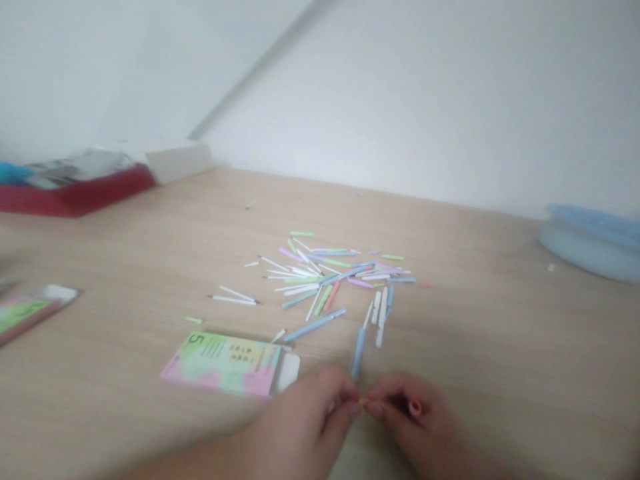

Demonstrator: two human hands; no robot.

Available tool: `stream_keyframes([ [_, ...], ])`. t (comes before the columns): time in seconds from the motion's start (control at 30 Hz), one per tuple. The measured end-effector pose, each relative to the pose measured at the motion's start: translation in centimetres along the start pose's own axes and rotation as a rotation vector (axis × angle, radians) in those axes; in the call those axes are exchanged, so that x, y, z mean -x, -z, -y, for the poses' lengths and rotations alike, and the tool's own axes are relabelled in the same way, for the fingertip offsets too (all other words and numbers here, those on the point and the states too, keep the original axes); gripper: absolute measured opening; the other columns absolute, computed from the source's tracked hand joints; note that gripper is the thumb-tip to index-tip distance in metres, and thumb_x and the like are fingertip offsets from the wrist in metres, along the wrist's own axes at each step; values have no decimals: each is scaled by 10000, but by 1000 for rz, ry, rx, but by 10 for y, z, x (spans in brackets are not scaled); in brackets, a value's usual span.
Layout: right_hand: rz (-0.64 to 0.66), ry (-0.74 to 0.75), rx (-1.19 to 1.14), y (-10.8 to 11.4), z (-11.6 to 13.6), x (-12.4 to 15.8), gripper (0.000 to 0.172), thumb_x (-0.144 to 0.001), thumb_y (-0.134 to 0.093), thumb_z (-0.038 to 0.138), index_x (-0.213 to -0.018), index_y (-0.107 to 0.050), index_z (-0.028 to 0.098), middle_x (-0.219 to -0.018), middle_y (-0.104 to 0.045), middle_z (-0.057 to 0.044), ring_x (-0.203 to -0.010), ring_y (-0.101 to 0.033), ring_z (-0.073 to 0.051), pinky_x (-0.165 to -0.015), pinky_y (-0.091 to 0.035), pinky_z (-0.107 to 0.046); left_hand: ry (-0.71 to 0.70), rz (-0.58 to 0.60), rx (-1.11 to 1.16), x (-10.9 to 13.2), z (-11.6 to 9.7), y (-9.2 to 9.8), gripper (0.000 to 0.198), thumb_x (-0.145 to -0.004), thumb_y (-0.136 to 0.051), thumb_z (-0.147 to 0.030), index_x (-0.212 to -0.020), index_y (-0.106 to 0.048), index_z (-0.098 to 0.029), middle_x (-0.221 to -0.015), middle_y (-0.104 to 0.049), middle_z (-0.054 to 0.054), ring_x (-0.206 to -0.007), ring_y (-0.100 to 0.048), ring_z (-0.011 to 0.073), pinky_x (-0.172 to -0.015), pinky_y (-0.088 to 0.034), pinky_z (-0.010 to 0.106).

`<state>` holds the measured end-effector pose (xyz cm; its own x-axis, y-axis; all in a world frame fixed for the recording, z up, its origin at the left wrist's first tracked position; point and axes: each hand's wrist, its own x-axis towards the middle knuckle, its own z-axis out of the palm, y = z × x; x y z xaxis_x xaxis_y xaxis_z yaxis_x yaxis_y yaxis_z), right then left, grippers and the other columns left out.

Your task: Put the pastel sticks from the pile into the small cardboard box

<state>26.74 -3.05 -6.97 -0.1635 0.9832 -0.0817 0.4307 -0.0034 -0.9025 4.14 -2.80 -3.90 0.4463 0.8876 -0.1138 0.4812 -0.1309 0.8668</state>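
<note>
My left hand (305, 417) and my right hand (420, 413) meet fingertip to fingertip near the bottom middle, both closed in a pinch. Between the fingertips shows a small orange-pink piece (364, 401), too blurred to name. The open round end of a pink tube (415, 408) sticks out of my right fist. Just beyond my fingers lies a blue stick with a white tip (359, 350). A printed green-and-pink carton (225, 363) lies left of my left hand, its white end flap out. Ahead spreads a loose pile of coloured tubes and thin white sticks (325, 277), some dark-tipped.
A second carton (30, 310) lies at the left edge. At the back left is a red box (80, 197) with things in it, beside a white box (180, 162). A round bluish container (595, 243) stands at the right, near the wall. Small bits are scattered on the wooden tabletop (480, 313).
</note>
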Motion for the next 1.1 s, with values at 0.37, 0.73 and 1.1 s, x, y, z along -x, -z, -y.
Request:
stream_keyframes([
  [0.37,-14,-44,17,3,9,2,309,-868,-738,514,-770,-772,223,-697,-700,-18,-683,-613,-193,-641,-466,-287,39,-15,46,0,3,-1,224,-1021,-504,-431,-1040,-664,-275,-851,-651,-11,-786,-605,174,-698,-445,288],
  [0.73,44,-85,33,6,10,-1,326,-868,-721,516,-777,-782,210,-716,-720,-32,-702,-625,-204,-654,-471,-302,9,-1,44,0,2,0,195,-1016,-524,-396,-1036,-672,-271,-889,-674,-8,-823,-620,171,-726,-446,282],
  [1.1,24,-103,69,5,9,-2,370,-823,-708,565,-734,-776,212,-675,-704,-33,-665,-603,-208,-628,-463,-304,-1,-10,24,1,-1,1,197,-1021,-512,-380,-1020,-670,-262,-937,-688,7,-858,-622,179,-751,-448,291],
])
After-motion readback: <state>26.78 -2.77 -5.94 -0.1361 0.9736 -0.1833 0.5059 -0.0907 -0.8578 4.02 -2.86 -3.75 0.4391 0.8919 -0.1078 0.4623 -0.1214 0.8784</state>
